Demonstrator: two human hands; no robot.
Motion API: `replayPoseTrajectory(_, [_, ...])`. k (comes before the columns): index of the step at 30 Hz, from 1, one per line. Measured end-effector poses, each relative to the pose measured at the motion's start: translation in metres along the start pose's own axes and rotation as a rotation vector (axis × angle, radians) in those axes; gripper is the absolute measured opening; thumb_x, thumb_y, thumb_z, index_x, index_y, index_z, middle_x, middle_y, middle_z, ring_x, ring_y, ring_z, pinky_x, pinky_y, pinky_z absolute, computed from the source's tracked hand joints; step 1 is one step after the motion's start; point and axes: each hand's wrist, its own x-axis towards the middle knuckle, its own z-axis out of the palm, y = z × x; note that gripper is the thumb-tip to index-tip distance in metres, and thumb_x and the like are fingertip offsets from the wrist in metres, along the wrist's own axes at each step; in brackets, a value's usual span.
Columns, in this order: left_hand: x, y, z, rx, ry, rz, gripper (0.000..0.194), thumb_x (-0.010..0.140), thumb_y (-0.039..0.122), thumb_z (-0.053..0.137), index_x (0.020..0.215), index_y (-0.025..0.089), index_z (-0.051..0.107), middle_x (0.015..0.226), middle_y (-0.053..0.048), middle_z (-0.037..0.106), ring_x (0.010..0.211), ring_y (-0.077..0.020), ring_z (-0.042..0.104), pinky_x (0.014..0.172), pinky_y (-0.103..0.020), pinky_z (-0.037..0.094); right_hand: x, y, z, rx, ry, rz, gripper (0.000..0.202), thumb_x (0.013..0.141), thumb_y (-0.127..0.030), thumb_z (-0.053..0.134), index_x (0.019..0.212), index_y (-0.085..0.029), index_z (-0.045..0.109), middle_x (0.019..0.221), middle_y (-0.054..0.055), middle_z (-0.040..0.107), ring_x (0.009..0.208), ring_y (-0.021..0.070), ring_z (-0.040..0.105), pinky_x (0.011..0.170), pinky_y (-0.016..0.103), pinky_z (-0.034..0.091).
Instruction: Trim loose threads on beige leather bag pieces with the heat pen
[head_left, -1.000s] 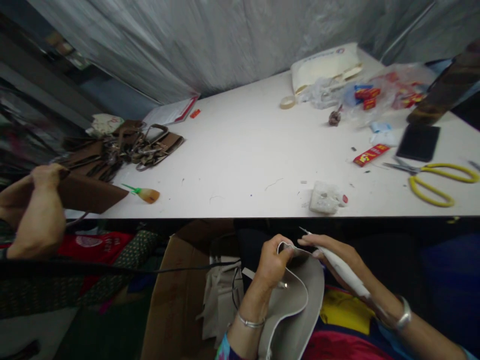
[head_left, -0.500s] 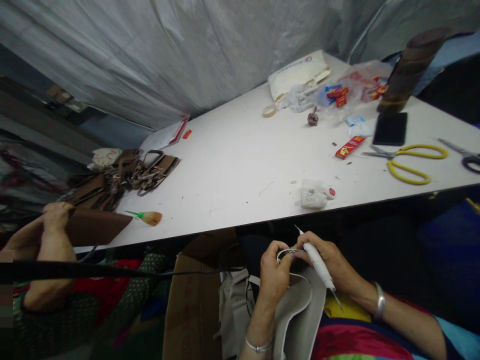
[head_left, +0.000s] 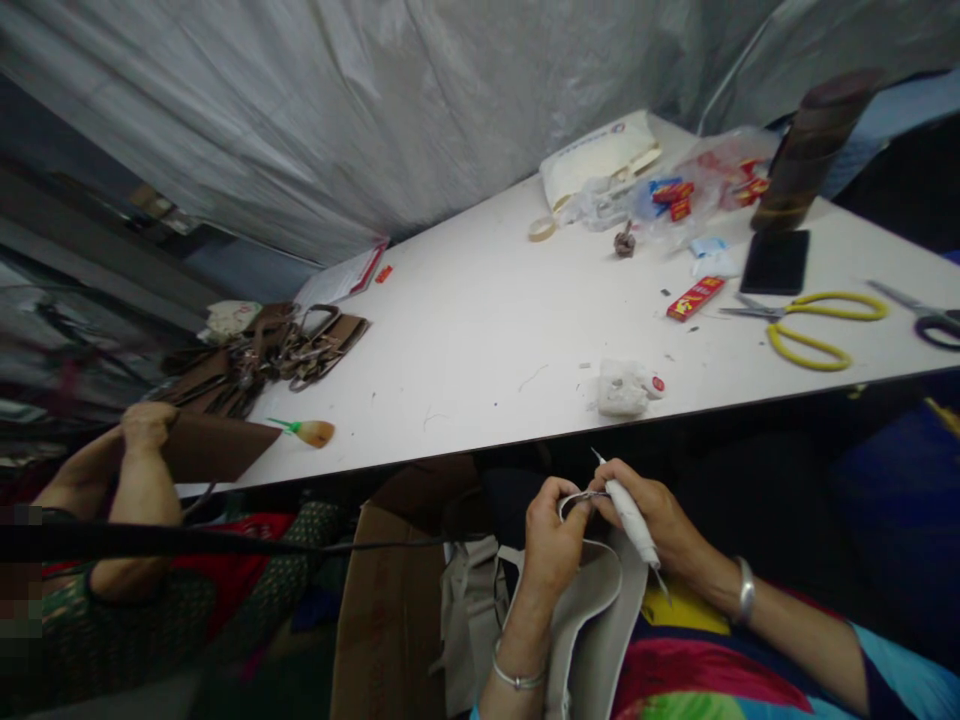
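Observation:
My left hand (head_left: 553, 530) is closed, its thumb and fingers pinching a thin pale strap (head_left: 568, 502) bent into a small loop. In my right hand (head_left: 649, 505) is a pointed tool with a white wrapped handle (head_left: 634, 525) and thin metal tips at both ends. Its fingertips meet those of my left hand at the strap, where a small metallic piece shows; the fingers partly hide it. Below the hands, a light grey bag piece (head_left: 592, 590) with a curved edge hangs over my lap.
On the white table (head_left: 450, 330) are yellow-handled scissors (head_left: 814, 325), black-handled scissors (head_left: 930, 320), a phone (head_left: 776, 262), a bottle (head_left: 814, 150) and a small white packet (head_left: 622, 388). A co-worker's hand (head_left: 148, 425) holds a brown panel (head_left: 217, 447). A cardboard box (head_left: 382, 610) stands left of me.
The view has shifted slightly, so the table's things sit a little differently in frame. Both my hands keep their grips at the strap. The co-worker still holds the brown panel.

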Motion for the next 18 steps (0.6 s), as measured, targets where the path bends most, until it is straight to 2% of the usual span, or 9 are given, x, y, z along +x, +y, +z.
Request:
replayPoseTrajectory(5, [-0.001,-0.001,0.001,-0.025,-0.01,0.03,0.007,0.079,0.019,0.067,0.082,0.019,0.06,0.074,0.003,0.058,0.071,-0.0145,0.05,0.068,-0.024,0.039,0.001,-0.007,-0.009,0.065,-0.05,0.052,0.029,0.1,-0.052,0.067,0.105,-0.024,0.061,0.086,0.001,0.07,0.075,0.0194,0.067,0.065,0.026,0.051])
replayPoseTrajectory(10, [-0.005,-0.006,-0.004,-0.049,-0.051,0.056,0.011,0.077,0.018,0.067,0.085,0.018,0.061,0.075,0.003,0.056,0.07,-0.0138,0.048,0.066,-0.025,0.037,-0.001,-0.013,-0.008,0.016,-0.089,0.028,0.027,0.104,-0.05,0.063,0.099,-0.023,0.061,0.079,-0.001,0.065,0.065,0.0157,0.059,0.059,0.024,0.045])
replayPoseTrajectory(14, [-0.013,-0.01,-0.015,-0.322,-0.084,0.156,0.02,0.075,0.023,0.076,0.092,0.017,0.067,0.09,-0.002,0.062,0.085,-0.0173,0.056,0.079,-0.027,0.045,-0.008,-0.02,-0.005,-0.039,-0.041,-0.107,0.018,0.103,-0.04,0.064,0.099,-0.023,0.065,0.087,0.002,0.07,0.073,0.0182,0.065,0.063,0.026,0.05])
replayPoseTrajectory(16, [-0.017,-0.011,-0.019,-0.523,-0.074,0.221,0.028,0.074,0.032,0.082,0.095,0.017,0.071,0.102,-0.006,0.066,0.099,-0.0217,0.06,0.091,-0.031,0.048,-0.013,-0.031,-0.008,-0.06,0.017,-0.177,0.012,0.103,-0.036,0.065,0.1,-0.025,0.067,0.09,0.003,0.072,0.075,0.019,0.069,0.064,0.026,0.054])
replayPoseTrajectory(18, [-0.021,-0.011,-0.023,-0.727,-0.031,0.222,0.034,0.077,0.043,0.084,0.096,0.016,0.074,0.107,-0.009,0.068,0.106,-0.0246,0.062,0.1,-0.036,0.048,-0.02,-0.046,-0.016,-0.095,0.109,-0.231,0.006,0.102,-0.033,0.066,0.101,-0.027,0.067,0.09,0.002,0.073,0.073,0.019,0.071,0.062,0.026,0.056])
